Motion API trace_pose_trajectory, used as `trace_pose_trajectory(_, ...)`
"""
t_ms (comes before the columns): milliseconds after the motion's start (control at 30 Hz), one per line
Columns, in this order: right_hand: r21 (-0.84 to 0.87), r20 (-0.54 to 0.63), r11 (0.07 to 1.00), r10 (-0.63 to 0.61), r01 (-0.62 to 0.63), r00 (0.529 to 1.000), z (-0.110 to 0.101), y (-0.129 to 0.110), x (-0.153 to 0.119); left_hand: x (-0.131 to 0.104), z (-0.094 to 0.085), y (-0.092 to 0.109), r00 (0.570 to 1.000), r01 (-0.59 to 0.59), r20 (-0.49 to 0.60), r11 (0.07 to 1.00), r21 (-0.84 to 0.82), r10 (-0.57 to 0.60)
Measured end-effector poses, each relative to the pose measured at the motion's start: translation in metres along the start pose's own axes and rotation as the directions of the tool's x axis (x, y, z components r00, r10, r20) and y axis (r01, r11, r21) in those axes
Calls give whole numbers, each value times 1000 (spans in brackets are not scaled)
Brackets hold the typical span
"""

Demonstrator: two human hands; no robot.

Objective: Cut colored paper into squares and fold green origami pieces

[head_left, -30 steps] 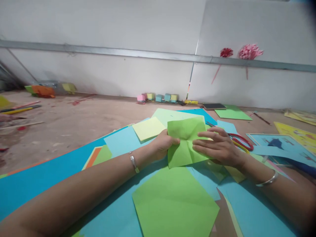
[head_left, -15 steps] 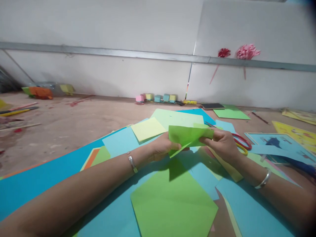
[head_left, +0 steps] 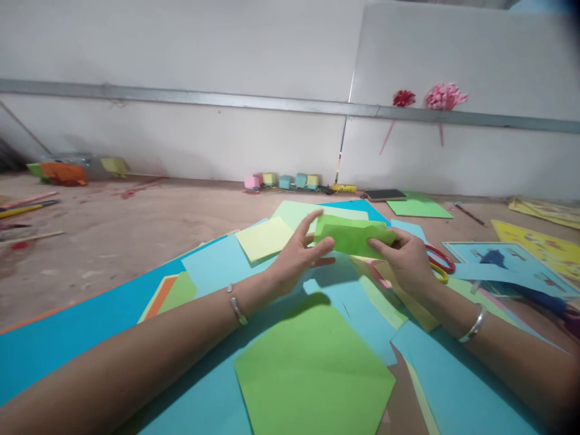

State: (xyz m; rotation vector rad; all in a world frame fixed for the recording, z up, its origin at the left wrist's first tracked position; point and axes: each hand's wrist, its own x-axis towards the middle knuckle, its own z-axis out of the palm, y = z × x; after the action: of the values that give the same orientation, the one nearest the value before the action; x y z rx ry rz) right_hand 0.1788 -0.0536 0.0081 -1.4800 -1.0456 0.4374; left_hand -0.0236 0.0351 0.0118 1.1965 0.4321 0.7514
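A folded green paper (head_left: 356,235) is held up above the spread sheets. My right hand (head_left: 405,260) pinches its right end between thumb and fingers. At its left end is my left hand (head_left: 301,254), fingers spread apart, the thumb by the paper's lower left edge; whether it touches the paper is hard to tell. Below both hands lies a larger green sheet (head_left: 315,368) on light blue paper (head_left: 199,386). A pale yellow square (head_left: 264,238) rests to the left of my left hand.
Scissors with red and yellow handles (head_left: 439,263) lie right of my right hand. Small paper cubes (head_left: 285,181) and a dark phone-like object (head_left: 385,195) stand near the wall. Pencils (head_left: 29,207) are at the far left, printed cards (head_left: 512,266) at the right.
My left hand has let its fingers spread from their pinch on the green paper. The paper now shows as a flatter strip, its lower flap no longer hanging. The view has shifted slightly.
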Motion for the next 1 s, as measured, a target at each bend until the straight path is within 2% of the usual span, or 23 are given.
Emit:
trace_pose_trajectory(133, 50, -7, 998, -26, 26, 1000, 0, 4, 2, 4, -2, -8, 987, 113, -130, 981, 157, -92)
trace_pose_trajectory(200, 76, -20, 997, -21, 22, 1000, 0, 4, 3, 6, -4, -10, 975, 117, -209, 976, 185, -77)
trace_pose_trajectory(300, 107, -31, 994, -11, 14, 999, 1, 4, 2, 6, -5, -8, 965, 88, -262, 972, 219, -28)
trace_pose_trajectory(400, 116, -89, 992, -38, 49, 995, 2, 2, 2, 4, -4, -4, 964, 56, -267, 970, 238, 10)
trace_pose_trajectory(500, 121, -115, 989, -66, 80, 991, 2, 2, 3, 4, -4, -1, 965, -31, -248, 978, 207, 83)
trace_pose_trajectory(600, 132, -70, 988, -73, 82, 995, 3, 1, 2, 6, -7, -1, 956, -88, -258, 974, 208, 142)
trace_pose_trajectory(767, 229, 43, 971, -77, 65, 996, 4, -1, -1, 10, -12, -4, 943, -97, -280, 952, 290, 182)
trace_pose_trajectory(833, 183, 63, 980, -93, 80, 994, 3, -1, -1, 11, -12, -5, 939, -109, -278, 941, 321, 204)
trace_pose_trajectory(1000, 36, 28, 988, -151, 150, 988, 1, 0, -2, 12, -13, -6, 925, -150, -267, 907, 394, 269)
